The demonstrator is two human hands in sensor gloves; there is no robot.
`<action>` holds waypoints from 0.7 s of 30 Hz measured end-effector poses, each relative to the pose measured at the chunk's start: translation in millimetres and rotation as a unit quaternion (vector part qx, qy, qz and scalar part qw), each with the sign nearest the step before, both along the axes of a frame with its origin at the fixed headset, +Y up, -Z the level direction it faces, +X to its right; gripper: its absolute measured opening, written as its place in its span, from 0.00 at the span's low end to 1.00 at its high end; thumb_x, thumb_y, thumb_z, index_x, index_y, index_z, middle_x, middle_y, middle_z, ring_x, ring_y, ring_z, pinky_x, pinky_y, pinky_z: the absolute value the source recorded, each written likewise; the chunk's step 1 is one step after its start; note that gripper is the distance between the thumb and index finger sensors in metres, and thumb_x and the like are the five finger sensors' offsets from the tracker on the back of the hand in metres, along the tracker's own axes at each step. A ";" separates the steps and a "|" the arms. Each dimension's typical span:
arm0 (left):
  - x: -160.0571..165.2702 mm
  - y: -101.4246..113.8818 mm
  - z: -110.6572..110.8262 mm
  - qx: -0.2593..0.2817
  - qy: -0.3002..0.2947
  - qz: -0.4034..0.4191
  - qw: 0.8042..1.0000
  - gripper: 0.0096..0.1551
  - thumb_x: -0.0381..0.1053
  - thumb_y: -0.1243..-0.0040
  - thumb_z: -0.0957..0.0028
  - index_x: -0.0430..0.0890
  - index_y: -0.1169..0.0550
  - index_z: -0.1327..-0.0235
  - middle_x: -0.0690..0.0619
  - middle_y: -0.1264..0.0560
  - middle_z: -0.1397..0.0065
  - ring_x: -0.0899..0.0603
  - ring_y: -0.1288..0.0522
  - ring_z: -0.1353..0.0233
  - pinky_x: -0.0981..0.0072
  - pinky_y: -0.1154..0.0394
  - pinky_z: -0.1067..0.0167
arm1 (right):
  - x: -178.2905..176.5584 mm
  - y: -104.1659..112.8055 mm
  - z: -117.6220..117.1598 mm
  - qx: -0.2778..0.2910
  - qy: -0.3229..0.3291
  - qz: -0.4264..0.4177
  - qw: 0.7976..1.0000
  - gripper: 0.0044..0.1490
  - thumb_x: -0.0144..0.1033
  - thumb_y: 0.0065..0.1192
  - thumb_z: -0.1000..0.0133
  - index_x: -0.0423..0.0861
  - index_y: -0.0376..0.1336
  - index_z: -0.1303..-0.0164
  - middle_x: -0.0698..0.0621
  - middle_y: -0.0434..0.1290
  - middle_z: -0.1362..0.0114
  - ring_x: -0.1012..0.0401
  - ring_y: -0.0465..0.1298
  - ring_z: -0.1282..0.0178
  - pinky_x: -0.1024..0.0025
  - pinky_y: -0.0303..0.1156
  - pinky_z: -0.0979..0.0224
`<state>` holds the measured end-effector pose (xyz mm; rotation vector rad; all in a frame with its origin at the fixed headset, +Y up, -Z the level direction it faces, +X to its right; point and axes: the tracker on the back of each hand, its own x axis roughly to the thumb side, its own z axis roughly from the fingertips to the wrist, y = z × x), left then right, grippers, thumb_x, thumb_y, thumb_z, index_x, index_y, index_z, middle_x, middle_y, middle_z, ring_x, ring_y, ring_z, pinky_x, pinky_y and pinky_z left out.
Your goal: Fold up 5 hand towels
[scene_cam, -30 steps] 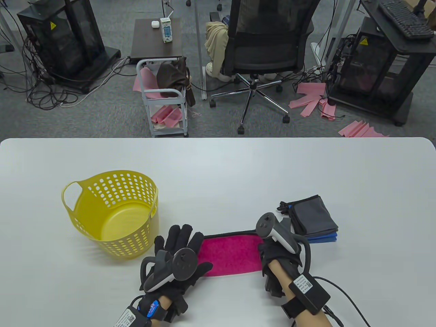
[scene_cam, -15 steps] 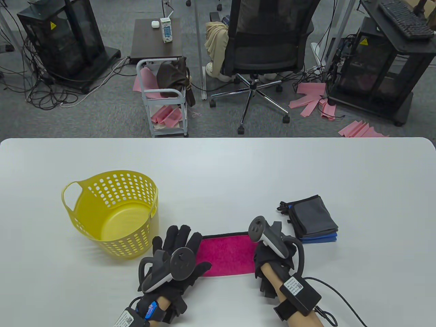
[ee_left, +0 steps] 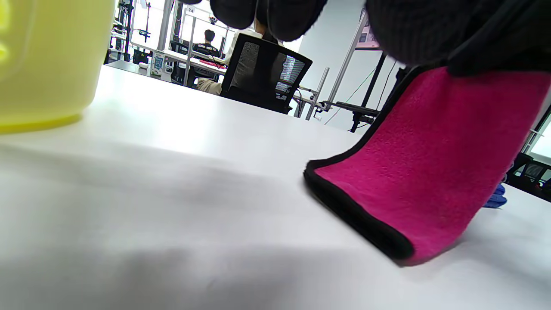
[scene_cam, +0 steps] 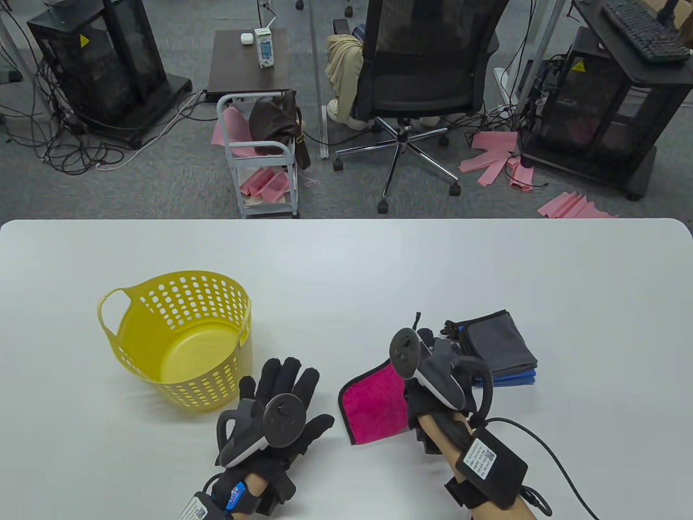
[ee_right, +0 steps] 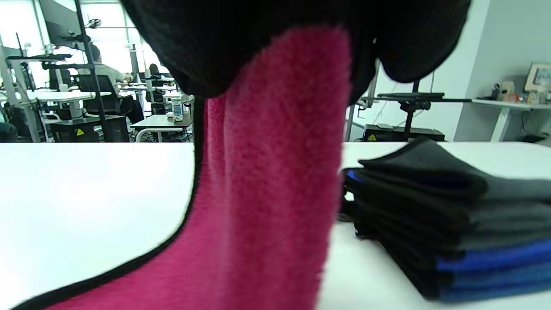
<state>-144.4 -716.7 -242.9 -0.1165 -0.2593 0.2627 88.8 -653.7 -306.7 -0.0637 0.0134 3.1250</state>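
A magenta hand towel (scene_cam: 373, 403) with a black hem hangs from my right hand (scene_cam: 430, 338), which pinches its right end and holds it off the white table (scene_cam: 346, 260); the lower left end still rests on the table. In the right wrist view the towel (ee_right: 275, 172) drops from my gloved fingers (ee_right: 258, 47). My left hand (scene_cam: 287, 387) lies flat on the table just left of the towel, fingers straight and spread, holding nothing. A stack of folded grey and blue towels (scene_cam: 501, 346) sits right beside my right hand.
A yellow perforated basket (scene_cam: 135, 330), nothing visible inside, stands left of my left hand and shows in the left wrist view as well (ee_left: 47, 64). Beyond the table's far edge stand an office chair (scene_cam: 422, 70) and a small cart (scene_cam: 260, 157).
My right hand has raised the towel's right end and moved away from me. The towel slid right, out from under my left hand, which now rests on bare table.
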 end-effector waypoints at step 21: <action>0.3 -0.9 0.6 -0.004 -0.006 -0.001 1.000 0.53 0.76 0.54 0.48 0.54 0.45 0.11 0.42 0.52 0.07 0.28 0.54 0.11 0.18 0.57 0.26 | -46.9 -73.6 8.3 -0.192 0.088 -0.180 0.961 0.33 0.39 0.53 0.34 0.34 0.54 0.25 0.40 0.73 0.29 0.44 0.78 0.39 0.41 0.72 0.34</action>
